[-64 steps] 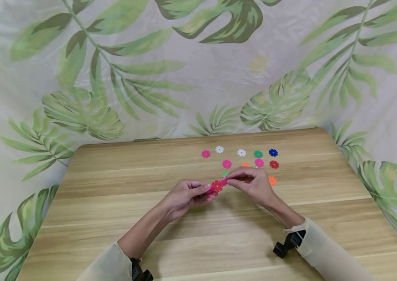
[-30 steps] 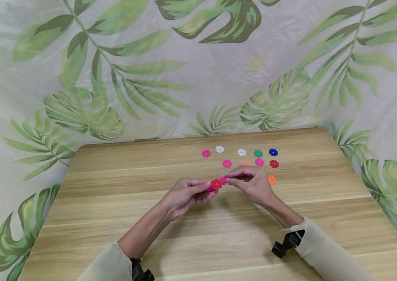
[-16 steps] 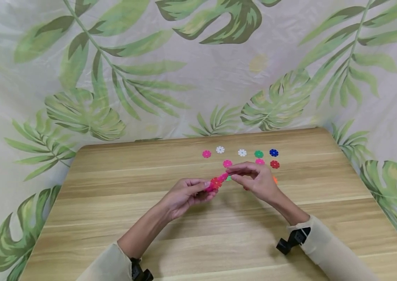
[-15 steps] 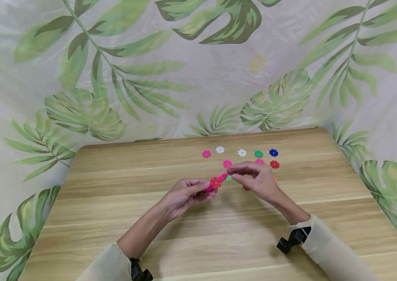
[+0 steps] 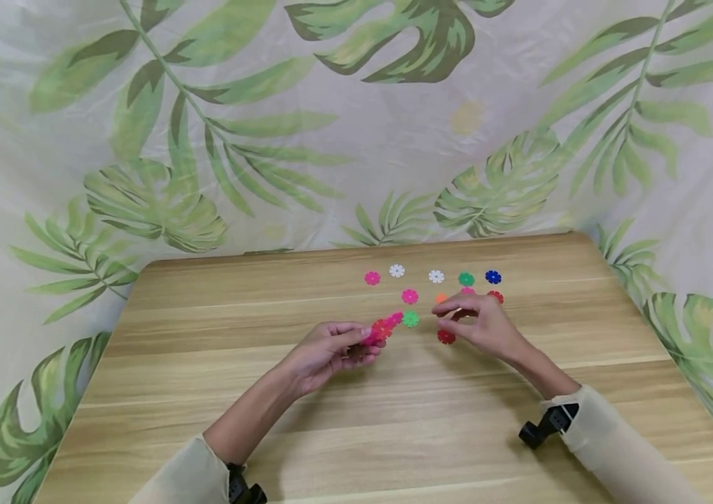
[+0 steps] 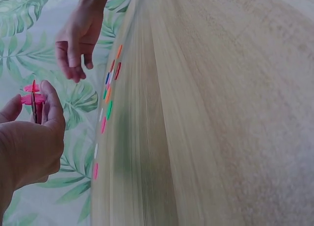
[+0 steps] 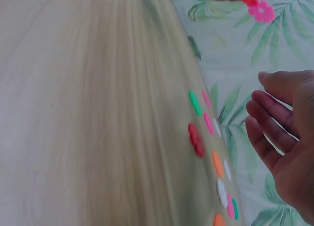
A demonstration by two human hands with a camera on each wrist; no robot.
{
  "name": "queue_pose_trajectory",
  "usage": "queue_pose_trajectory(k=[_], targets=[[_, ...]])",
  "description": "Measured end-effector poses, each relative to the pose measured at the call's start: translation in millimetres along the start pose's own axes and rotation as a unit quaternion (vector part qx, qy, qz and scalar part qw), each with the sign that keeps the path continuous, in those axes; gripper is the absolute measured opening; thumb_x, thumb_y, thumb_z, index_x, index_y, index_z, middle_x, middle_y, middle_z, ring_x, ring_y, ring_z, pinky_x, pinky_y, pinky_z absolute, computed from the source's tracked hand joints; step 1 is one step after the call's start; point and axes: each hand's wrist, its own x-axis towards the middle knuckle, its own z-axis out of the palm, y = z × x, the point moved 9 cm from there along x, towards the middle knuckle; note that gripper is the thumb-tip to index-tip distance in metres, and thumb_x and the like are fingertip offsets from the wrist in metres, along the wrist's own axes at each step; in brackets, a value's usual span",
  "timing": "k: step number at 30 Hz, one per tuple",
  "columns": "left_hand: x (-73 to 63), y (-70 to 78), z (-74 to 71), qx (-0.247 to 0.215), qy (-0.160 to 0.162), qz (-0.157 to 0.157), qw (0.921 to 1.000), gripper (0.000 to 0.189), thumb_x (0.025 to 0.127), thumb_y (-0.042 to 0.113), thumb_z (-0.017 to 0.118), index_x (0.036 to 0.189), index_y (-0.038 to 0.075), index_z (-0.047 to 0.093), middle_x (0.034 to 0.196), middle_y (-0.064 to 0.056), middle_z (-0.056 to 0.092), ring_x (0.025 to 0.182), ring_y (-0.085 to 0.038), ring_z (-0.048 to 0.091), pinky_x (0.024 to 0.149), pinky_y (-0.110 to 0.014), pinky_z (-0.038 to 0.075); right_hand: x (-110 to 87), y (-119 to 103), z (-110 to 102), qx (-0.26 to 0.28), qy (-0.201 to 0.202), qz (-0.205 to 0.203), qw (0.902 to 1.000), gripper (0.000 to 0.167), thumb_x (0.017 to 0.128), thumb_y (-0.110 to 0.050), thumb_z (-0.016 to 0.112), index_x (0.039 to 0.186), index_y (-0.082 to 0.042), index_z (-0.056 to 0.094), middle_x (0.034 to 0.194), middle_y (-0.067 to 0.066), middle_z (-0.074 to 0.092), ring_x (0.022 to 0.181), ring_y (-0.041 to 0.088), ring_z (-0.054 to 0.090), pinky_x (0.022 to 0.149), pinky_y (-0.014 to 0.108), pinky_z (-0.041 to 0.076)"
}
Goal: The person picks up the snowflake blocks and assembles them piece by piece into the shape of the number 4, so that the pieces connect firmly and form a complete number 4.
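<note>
My left hand [image 5: 334,350] pinches a short chain of flower-shaped interlocking discs [image 5: 384,329], pink at both ends with a red one between. In the right wrist view a pink disc [image 7: 261,11] forms the chain's free end. My right hand [image 5: 485,325] is apart from the chain, fingers loosely bent, with nothing between them in the right wrist view. It hovers above a loose red disc [image 5: 447,337] and partly covers another red disc [image 5: 496,298]. A light green disc [image 5: 410,319] lies just beyond the chain's tip.
Loose discs lie flat on the wooden table [image 5: 218,364]: pink [image 5: 410,297], white [image 5: 435,276], dark green [image 5: 466,278], blue [image 5: 493,277] and orange [image 5: 441,298] among them. Behind the table's far edge hangs a leaf-patterned cloth [image 5: 306,161].
My right hand has let go of the chain's pink end and moved right, uncovering the light green and red discs. The left hand still grips the chain, slightly farther left.
</note>
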Motion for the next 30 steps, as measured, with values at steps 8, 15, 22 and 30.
queue_pose_trajectory(k=[8, 15, 22, 30], targets=[[-2.3, -1.2, -1.7, -0.007, -0.009, -0.003, 0.9999, 0.018, 0.107, 0.006, 0.061, 0.119, -0.004, 0.071, 0.105, -0.014, 0.078, 0.096, -0.018, 0.076, 0.091, -0.030, 0.062, -6.5, 16, -3, -0.074, -0.034, -0.003, 0.9967, 0.024, 0.085, 0.001, 0.087, 0.108, 0.002, 0.079, 0.106, 0.015, 0.078, 0.092, 0.026, 0.075, 0.081, 0.037, 0.065], [-4.8, 0.9, -4.8, -0.009, 0.001, -0.001, 1.0000, 0.020, 0.107, 0.004, 0.061, 0.121, -0.007, 0.071, 0.104, -0.013, 0.078, 0.096, -0.018, 0.076, 0.091, -0.030, 0.062, -6.8, 23, -2, -0.131, -0.059, -0.019, 0.9894, 0.029, 0.082, 0.000, 0.090, 0.108, 0.000, 0.080, 0.104, 0.010, 0.079, 0.089, 0.025, 0.074, 0.075, 0.036, 0.065], [-6.5, 2.3, -5.9, 0.000, 0.000, 0.006, 1.0000, 0.022, 0.107, 0.005, 0.060, 0.123, -0.008, 0.069, 0.103, -0.012, 0.077, 0.096, -0.019, 0.076, 0.092, -0.032, 0.062, -8.7, 32, 2, -0.175, -0.081, -0.019, 0.9810, 0.029, 0.082, -0.009, 0.092, 0.109, -0.005, 0.081, 0.104, 0.002, 0.078, 0.092, 0.018, 0.072, 0.077, 0.032, 0.063], [-7.1, 2.3, -5.7, -0.001, -0.001, 0.008, 1.0000, 0.021, 0.108, 0.006, 0.059, 0.122, -0.006, 0.070, 0.102, -0.011, 0.077, 0.095, -0.018, 0.076, 0.092, -0.032, 0.062, -9.9, 35, 6, -0.211, -0.091, -0.032, 0.9727, 0.027, 0.082, -0.016, 0.094, 0.107, -0.011, 0.083, 0.103, -0.004, 0.076, 0.096, 0.013, 0.068, 0.079, 0.028, 0.059]])
